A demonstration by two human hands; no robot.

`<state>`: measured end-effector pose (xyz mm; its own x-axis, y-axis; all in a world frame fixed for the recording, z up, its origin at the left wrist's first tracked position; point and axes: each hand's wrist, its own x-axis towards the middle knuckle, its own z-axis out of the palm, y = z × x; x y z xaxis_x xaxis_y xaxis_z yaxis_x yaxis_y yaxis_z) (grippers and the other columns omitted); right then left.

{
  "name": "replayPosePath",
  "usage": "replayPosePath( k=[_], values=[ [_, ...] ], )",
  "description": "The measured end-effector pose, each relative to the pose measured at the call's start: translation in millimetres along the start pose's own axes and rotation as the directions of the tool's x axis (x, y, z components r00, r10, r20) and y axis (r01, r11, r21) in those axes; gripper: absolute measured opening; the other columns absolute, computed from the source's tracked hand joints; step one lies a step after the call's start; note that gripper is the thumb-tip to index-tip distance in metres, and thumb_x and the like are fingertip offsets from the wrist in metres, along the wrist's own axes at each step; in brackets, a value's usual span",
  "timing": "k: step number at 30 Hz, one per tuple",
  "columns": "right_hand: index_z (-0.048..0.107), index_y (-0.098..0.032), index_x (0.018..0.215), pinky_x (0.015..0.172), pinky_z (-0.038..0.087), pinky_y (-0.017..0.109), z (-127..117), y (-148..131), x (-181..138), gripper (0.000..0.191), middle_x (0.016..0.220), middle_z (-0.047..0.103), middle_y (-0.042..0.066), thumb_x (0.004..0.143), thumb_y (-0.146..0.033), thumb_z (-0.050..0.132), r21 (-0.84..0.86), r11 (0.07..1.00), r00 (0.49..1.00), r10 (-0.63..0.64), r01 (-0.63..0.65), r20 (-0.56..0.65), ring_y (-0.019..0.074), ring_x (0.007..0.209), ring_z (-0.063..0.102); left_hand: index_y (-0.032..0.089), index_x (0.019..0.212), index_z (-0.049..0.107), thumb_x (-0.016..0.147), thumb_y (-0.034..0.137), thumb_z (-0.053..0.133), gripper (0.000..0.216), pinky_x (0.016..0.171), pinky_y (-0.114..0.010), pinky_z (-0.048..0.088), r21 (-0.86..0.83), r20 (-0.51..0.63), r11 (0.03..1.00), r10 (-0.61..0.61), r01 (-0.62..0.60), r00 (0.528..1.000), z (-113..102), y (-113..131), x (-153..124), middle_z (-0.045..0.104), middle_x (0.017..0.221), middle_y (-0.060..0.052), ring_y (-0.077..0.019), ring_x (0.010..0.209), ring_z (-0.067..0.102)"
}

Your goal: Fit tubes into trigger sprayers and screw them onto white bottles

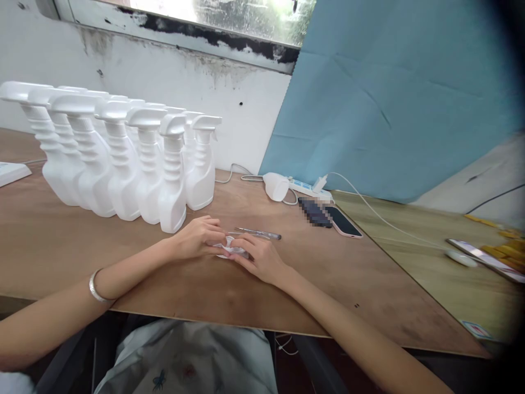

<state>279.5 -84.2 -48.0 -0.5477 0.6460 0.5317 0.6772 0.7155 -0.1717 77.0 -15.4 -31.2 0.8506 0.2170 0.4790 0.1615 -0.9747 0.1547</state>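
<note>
My left hand and my right hand meet on the wooden table, fingers curled around a small crumpled white piece, paper or plastic, that lies between them. Both hands pinch it and rest on the tabletop. A silver bangle sits on my left wrist. Just behind the hands lies a thin pen-like tool with a clear body.
Several white spray bottles stand in rows at the left back. A white power strip with plug and cables, a phone and a blurred dark item lie at the back right. A second phone and yellow pieces are far right.
</note>
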Motion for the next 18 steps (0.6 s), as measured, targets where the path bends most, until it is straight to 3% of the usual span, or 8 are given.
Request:
replayPosePath(
  k=[7, 12, 16, 18],
  values=[
    [0.053, -0.020, 0.092, 0.067, 0.044, 0.027, -1.2, -1.5, 5.6, 0.015, 0.090, 0.064, 0.004, 0.085, -0.031, 0.045, -0.031, 0.999, 0.999, 0.019, -0.018, 0.045, 0.0161, 0.076, 0.059, 0.017, 0.075, 0.063, 0.082, 0.043, 0.049, 0.030, 0.066, -0.024, 0.034, 0.009, 0.013, 0.997, -0.083, 0.083, 0.996, -3.7, 4.8, -0.3, 0.063, 0.075, -0.004, -0.0139, 0.070, 0.048],
    [0.049, -0.020, 0.100, 0.076, 0.044, 0.031, -3.7, 12.9, -0.4, 0.022, 0.093, 0.064, 0.005, 0.085, -0.036, 0.045, -0.042, 0.994, 0.995, -0.100, 0.101, 0.026, 0.0185, 0.086, 0.059, 0.016, 0.087, 0.059, 0.078, 0.043, 0.055, 0.029, 0.069, -0.023, 0.038, -0.130, 0.012, 0.974, -0.186, 0.186, 0.982, 0.2, 7.9, -1.0, 0.060, 0.077, -0.003, -0.0132, 0.072, 0.052],
    [0.045, -0.018, 0.107, 0.076, 0.044, 0.031, -8.0, 35.3, -5.6, 0.023, 0.095, 0.061, 0.008, 0.087, -0.028, 0.040, -0.043, 0.997, 0.991, 0.061, -0.066, -0.118, 0.0172, 0.083, 0.058, 0.016, 0.087, 0.057, 0.077, 0.038, 0.057, 0.024, 0.072, -0.023, 0.039, -0.237, 0.039, 0.951, -0.195, 0.199, 0.980, -0.8, 8.1, 0.0, 0.059, 0.082, -0.003, -0.0132, 0.076, 0.053],
    [0.047, -0.018, 0.104, 0.078, 0.043, 0.033, -9.3, 44.6, -6.4, 0.021, 0.094, 0.060, 0.008, 0.085, -0.026, 0.044, -0.098, 0.983, 0.984, 0.143, -0.154, -0.105, 0.0190, 0.086, 0.056, 0.016, 0.086, 0.056, 0.078, 0.036, 0.056, 0.021, 0.073, -0.023, 0.039, -0.235, 0.052, 0.954, -0.179, 0.187, 0.982, -2.4, 8.8, 1.2, 0.059, 0.084, -0.004, -0.0141, 0.078, 0.052]
  ],
)
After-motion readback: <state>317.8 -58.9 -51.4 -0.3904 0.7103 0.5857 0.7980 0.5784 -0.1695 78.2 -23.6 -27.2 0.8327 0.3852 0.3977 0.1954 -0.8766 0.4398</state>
